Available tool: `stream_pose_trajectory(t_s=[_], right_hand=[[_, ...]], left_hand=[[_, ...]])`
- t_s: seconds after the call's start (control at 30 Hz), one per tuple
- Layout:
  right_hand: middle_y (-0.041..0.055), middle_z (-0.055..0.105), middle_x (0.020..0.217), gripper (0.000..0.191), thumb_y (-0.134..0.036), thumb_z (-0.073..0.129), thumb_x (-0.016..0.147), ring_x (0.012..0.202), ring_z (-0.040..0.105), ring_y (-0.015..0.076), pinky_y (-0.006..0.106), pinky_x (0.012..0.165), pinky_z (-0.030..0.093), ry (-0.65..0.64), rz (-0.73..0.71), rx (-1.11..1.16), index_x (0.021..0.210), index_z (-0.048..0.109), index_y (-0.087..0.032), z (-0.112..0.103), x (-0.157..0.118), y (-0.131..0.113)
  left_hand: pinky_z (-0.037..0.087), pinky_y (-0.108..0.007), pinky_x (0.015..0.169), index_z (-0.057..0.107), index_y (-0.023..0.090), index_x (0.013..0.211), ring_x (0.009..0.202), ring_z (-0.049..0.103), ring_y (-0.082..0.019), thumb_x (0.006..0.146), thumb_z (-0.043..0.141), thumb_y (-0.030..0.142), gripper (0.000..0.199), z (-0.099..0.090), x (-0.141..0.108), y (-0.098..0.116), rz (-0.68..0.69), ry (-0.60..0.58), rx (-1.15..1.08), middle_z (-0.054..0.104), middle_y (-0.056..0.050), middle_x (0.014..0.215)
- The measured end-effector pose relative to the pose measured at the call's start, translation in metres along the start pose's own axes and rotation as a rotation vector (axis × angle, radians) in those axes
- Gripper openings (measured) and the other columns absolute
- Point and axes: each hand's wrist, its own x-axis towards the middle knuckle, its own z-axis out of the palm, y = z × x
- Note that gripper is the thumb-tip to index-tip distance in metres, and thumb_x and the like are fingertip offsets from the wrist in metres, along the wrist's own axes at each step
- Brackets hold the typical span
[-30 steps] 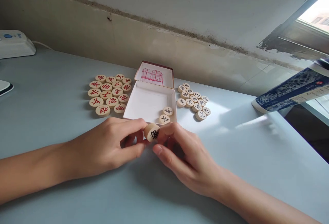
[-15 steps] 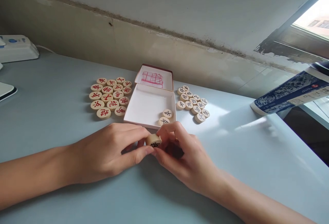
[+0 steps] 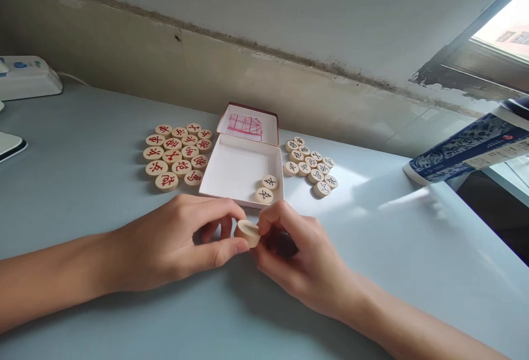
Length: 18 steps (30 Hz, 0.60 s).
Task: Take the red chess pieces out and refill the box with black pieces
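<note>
A round wooden game piece (image 3: pixel 247 233) is pinched between both hands just in front of the box, a plain face turned up. My left hand (image 3: pixel 182 238) grips its left side with thumb and forefinger. My right hand (image 3: pixel 301 255) holds its right side the same way. Two pieces with black characters, one (image 3: pixel 269 182) behind the other (image 3: pixel 264 195), lie in the right front corner of the open white box (image 3: pixel 231 167). Several red-marked pieces (image 3: pixel 172 156) lie left of the box, and several black-marked pieces (image 3: pixel 311 162) lie to its right.
The box lid (image 3: pixel 248 123), with pink lines drawn inside, lies open behind the box. A blue patterned cylinder (image 3: pixel 467 148) stands tilted in view at the right. A white device (image 3: pixel 31 78) with a cable is at the far left, and a wall runs behind the table (image 3: pixel 173 327).
The held piece has turned, so its black marking no longer shows and a plain face is up. My right fingers have shifted slightly down, uncovering the front piece in the box.
</note>
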Motion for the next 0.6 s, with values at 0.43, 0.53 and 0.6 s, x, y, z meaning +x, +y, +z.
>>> stream_pose_trajectory(t_s=[0.43,0.53,0.6], right_hand=[[-0.0065,0.056,0.074,0.012,-0.012,0.058,0.093,0.055,0.043,0.0055,0.019,0.050,0.036,-0.005,0.024,0.086,0.097,0.051,-0.021,-0.0013,0.0047,-0.0040],[-0.0032,0.064,0.081,0.015,-0.011,0.059,0.092,0.061,0.051,0.0071,0.020,0.053,0.041,-0.022,0.037,0.066,0.104,0.055,-0.020,-0.0012,0.0052,-0.0039],[-0.0028,0.065,0.080,0.014,-0.011,0.058,0.092,0.062,0.053,0.0078,0.021,0.055,0.043,-0.042,0.056,0.049,0.103,0.057,-0.020,-0.0014,0.0051,-0.0039]], left_hand=[[0.038,-0.016,0.053,0.062,0.026,0.111,0.057,0.049,-0.007,0.092,0.062,0.017,0.021,0.0050,-0.0025,-0.0028,0.087,0.049,0.040,0.056,0.010,0.071],[0.037,-0.017,0.052,0.061,0.026,0.107,0.056,0.048,-0.007,0.092,0.062,0.018,0.017,0.0049,-0.0001,-0.0022,0.088,0.059,0.036,0.055,0.010,0.069],[0.038,-0.017,0.053,0.061,0.025,0.105,0.057,0.049,-0.007,0.091,0.062,0.017,0.016,0.0049,0.0011,-0.0018,0.087,0.056,0.028,0.056,0.010,0.070]])
